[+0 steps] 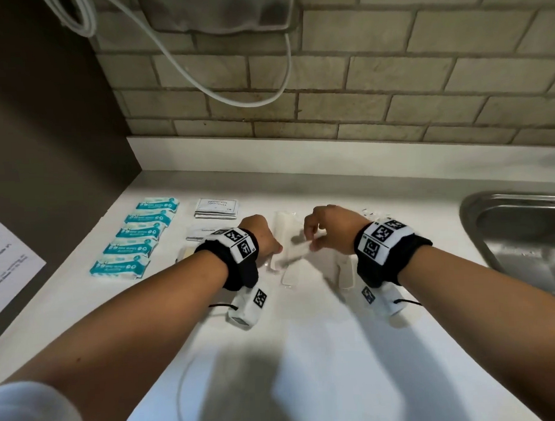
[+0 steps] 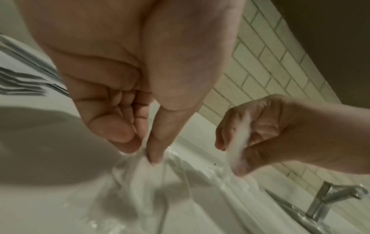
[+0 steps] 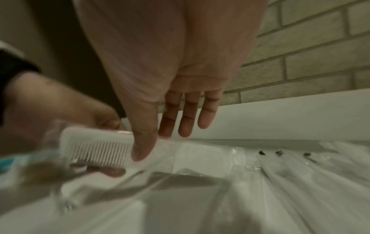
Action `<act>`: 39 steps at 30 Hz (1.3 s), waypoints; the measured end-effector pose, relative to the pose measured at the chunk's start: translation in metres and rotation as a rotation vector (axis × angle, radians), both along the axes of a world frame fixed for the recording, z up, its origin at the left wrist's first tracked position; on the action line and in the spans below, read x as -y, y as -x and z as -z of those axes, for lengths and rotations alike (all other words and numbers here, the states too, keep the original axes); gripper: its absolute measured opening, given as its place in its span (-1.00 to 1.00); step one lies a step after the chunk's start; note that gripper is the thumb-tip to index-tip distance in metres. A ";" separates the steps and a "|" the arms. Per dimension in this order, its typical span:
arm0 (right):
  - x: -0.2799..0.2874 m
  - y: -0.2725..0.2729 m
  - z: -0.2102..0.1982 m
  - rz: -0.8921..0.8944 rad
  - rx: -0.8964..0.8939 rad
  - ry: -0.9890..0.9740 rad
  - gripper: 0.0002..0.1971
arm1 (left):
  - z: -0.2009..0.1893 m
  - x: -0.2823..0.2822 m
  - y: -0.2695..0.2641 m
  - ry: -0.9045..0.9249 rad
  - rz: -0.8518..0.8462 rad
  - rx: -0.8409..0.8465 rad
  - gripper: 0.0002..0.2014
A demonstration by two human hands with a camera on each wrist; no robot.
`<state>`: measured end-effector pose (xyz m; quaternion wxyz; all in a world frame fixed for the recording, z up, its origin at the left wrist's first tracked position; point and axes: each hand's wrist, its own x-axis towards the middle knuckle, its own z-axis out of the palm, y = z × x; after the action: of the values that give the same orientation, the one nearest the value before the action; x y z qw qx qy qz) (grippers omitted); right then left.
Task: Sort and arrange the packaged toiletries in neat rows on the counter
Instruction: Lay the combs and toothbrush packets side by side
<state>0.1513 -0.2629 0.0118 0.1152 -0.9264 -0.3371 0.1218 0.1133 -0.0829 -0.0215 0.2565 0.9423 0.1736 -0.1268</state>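
A white comb in a clear wrapper (image 1: 298, 252) is held above the white worktop (image 1: 306, 351) at the centre of the head view, gripped at both ends. The left hand (image 1: 260, 234) is closed on the wrapper's left end, thumb and forefinger pinched together on the clear plastic, as seen in the left wrist view. The right hand (image 1: 332, 229) is clamped on the comb's right end between thumb and forefinger, with the other three fingers (image 3: 188, 114) stretched out straight in the right wrist view. Black bands with white coded markers are worn on both wrists.

Beneath and beside the hands, further wrapped white combs (image 1: 346, 271) are seen lying loose on the worktop, some overlapping. Behind the right wrist, more clear-wrapped items (image 1: 372, 213) are partly hidden and cannot be identified.

At centre left, five teal-and-white packets (image 1: 135, 235) are laid in a slanted row. Just right of them, a stack of white sachets (image 1: 216, 207) printed "shampoo with conditioner" is placed, with another white stack (image 1: 201, 233) in front of it, partly covered by the left wrist.

A steel sink (image 1: 522, 242) is set at the right edge. A brick-tiled wall (image 1: 391, 80) and a hanging white cable (image 1: 234, 95) fill the top of the frame.
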 end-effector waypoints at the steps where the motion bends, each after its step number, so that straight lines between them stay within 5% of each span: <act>1: 0.001 -0.003 -0.004 0.043 -0.022 -0.099 -0.87 | -0.001 -0.002 0.000 0.021 -0.026 0.030 -0.77; 6: -0.004 -0.011 0.002 0.419 -0.180 -0.486 -0.78 | -0.013 -0.017 0.002 0.120 -0.143 0.181 -0.84; 9: -0.005 -0.010 0.016 0.612 -0.417 -0.392 -0.79 | -0.013 -0.028 0.004 0.114 -0.161 0.160 -0.84; 16: -0.005 -0.004 0.033 0.605 -0.217 0.049 -0.72 | 0.003 -0.031 0.008 0.054 -0.128 0.032 -0.76; 23: -0.035 0.001 0.023 0.372 -0.033 0.023 -0.72 | -0.003 -0.030 0.012 -0.111 -0.071 0.047 -0.74; 28: -0.050 0.015 0.032 0.205 -0.025 0.199 -0.60 | 0.000 -0.010 0.003 -0.041 0.042 0.105 -0.73; 34: -0.042 0.020 0.033 0.189 0.037 0.230 -0.56 | 0.007 0.008 -0.002 -0.097 0.064 0.066 -0.59; 39: -0.034 0.023 0.027 0.193 -0.011 0.245 -0.50 | -0.002 0.011 -0.009 -0.085 0.057 -0.004 -0.67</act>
<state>0.1280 -0.2287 -0.0157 0.0146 -0.9609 -0.2284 0.1556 0.1225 -0.0938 -0.0199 0.2122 0.9567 0.1524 -0.1283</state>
